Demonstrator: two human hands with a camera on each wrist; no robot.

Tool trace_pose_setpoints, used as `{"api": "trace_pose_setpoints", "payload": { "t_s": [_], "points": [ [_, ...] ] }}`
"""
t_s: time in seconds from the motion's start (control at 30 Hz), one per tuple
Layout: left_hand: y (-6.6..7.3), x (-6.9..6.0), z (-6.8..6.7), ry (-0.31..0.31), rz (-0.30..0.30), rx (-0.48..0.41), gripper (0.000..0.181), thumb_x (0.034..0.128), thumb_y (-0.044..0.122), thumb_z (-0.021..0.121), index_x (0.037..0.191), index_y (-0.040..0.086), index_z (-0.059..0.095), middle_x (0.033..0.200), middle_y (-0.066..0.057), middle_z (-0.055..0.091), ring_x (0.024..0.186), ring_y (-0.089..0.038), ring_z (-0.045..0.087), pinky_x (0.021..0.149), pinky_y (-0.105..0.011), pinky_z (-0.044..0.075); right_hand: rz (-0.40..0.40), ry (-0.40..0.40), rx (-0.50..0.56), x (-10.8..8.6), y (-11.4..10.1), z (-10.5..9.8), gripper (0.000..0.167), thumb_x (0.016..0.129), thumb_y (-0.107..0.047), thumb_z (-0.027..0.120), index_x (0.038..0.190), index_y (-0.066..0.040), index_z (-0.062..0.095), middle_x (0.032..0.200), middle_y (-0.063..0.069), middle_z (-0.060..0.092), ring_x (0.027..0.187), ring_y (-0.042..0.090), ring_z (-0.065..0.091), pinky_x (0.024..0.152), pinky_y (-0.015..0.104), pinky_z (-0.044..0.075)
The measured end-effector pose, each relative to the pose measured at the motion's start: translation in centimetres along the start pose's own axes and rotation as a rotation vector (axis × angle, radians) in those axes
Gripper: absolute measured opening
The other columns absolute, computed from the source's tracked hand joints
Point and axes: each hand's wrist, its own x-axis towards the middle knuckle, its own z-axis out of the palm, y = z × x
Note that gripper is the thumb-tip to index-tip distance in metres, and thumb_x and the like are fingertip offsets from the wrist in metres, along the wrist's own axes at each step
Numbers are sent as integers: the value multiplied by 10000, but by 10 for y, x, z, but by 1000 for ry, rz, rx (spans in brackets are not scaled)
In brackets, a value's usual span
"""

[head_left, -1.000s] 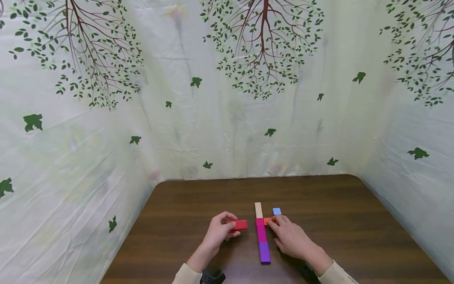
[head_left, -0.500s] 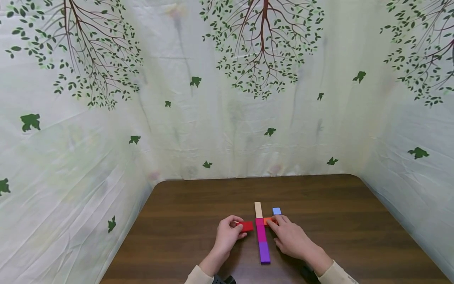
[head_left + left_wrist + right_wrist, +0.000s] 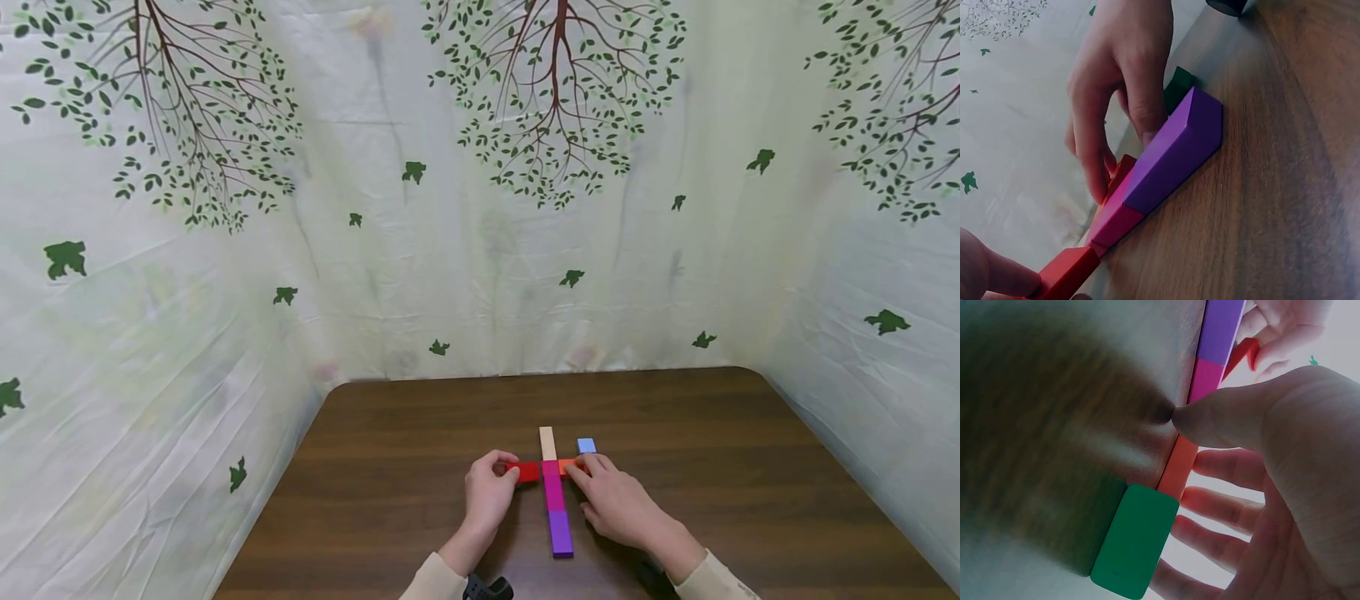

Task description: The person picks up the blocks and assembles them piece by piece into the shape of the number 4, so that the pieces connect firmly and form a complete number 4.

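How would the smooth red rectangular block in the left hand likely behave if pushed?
The red block is probably stiff, given its crisp edges. Its flat faces suggest sliding rather than rolling. It may be light, since the left hand merely pinches it.

Your purple block (image 3: 560, 535) looks smooth and low-sheen, like painted wood; the red block (image 3: 529, 473) beyond it to the left matches. Under the purple block, your wood-grained tabletop (image 3: 420, 425) has a faint gloss; behind that block hangs matt, creased cloth (image 3: 487, 250).

Left hand (image 3: 489, 493), lower centre: pinching. Right hand (image 3: 621, 505), lower right of centre: fingers toward upper left, thumb apart.
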Motion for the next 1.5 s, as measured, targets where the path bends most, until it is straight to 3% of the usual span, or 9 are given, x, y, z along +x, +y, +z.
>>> {"api": "trace_pose_setpoints", "payload": {
  "t_s": [0.2, 0.3, 0.5, 0.6, 0.87, 1.5],
  "points": [
    [-2, 5, 3, 10, 47, 103, 103, 823, 37, 729, 872, 123, 758, 678, 68, 606, 665, -120, 538, 647, -327, 430, 13, -11, 6, -1, 0, -1, 596, 862, -217, 772, 1412, -87, 582, 1308, 101, 530, 1251, 296, 482, 860, 433, 562],
    [-7, 8, 5, 2, 98, 160, 105, 822, 40, 734, 883, 120, 762, 718, 57, 626, 691, -135, 559, 646, -322, 441, 12, -10, 6, -1, 0, -1, 597, 862, -214, 770, 1413, -85, 581, 1305, 99, 531, 1250, 294, 482, 868, 433, 559],
    [-11, 12, 5, -50, 209, 227, 153, 794, 30, 761, 930, 99, 778, 904, -27, 717, 864, -234, 646, 718, -352, 481, 10, -9, 10, -2, -1, -3, 598, 865, -216, 770, 1415, -80, 578, 1305, 109, 530, 1246, 296, 483, 860, 436, 560],
    [-11, 12, 2, -89, 248, 232, 185, 765, 22, 789, 942, 77, 781, 919, -62, 712, 889, -265, 642, 753, -374, 483, 5, -2, 16, -2, -1, -3, 597, 864, -212, 771, 1412, -73, 580, 1303, 113, 532, 1240, 298, 487, 848, 433, 564],
    [-11, 14, -1, -196, 270, 252, 240, 779, 13, 795, 1013, 69, 789, 947, -74, 684, 875, -247, 609, 741, -349, 472, -4, 12, 4, -2, -2, -3, 601, 851, -207, 783, 1401, -64, 586, 1295, 117, 533, 1233, 301, 490, 833, 434, 566],
    [-17, 19, 0, -219, 336, 284, 252, 792, 9, 789, 1020, 117, 797, 973, -36, 703, 907, -218, 628, 760, -355, 484, -6, 6, 6, -2, -4, -6, 599, 852, -198, 781, 1401, -59, 587, 1299, 116, 533, 1242, 299, 492, 833, 434, 568]
  ]
}}
